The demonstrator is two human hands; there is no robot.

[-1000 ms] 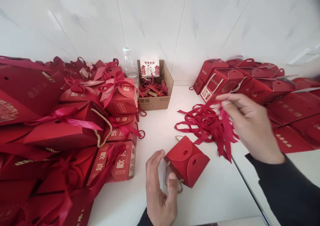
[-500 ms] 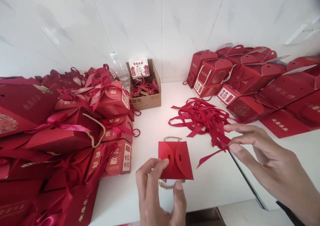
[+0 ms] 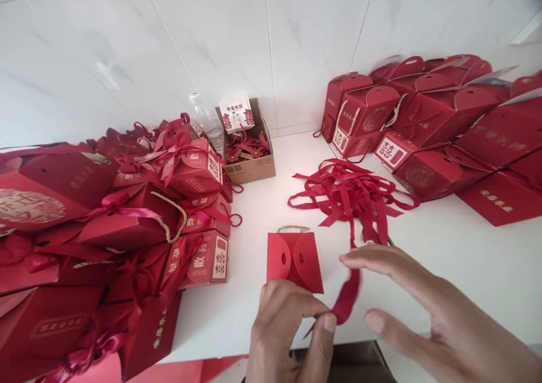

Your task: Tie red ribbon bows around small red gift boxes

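Observation:
My left hand (image 3: 292, 329) pinches the end of a dark red ribbon (image 3: 348, 298) between thumb and fingers, in front of a small red gift box (image 3: 295, 262). The box's two rounded flaps, each with a hole, are folded over its top. A twisted gold cord handle (image 3: 293, 228) shows at its far side; my left hand covers its near edge. My right hand (image 3: 406, 298) is open to the right, thumb and fingers apart. Its fingertips are close to the ribbon, which runs up toward a loose pile of red ribbons (image 3: 351, 194).
Finished-looking red boxes with bows (image 3: 192, 168) are stacked at the left. More red boxes (image 3: 444, 112) stand at the right by the tiled wall. A cardboard box (image 3: 254, 171) holds red pieces and a printed card (image 3: 237, 115), beside a clear plastic bottle (image 3: 206, 120).
My left hand has left the box's flap and now holds the ribbon's end. My right hand has moved left with the ribbon and opened. The view has shifted slightly.

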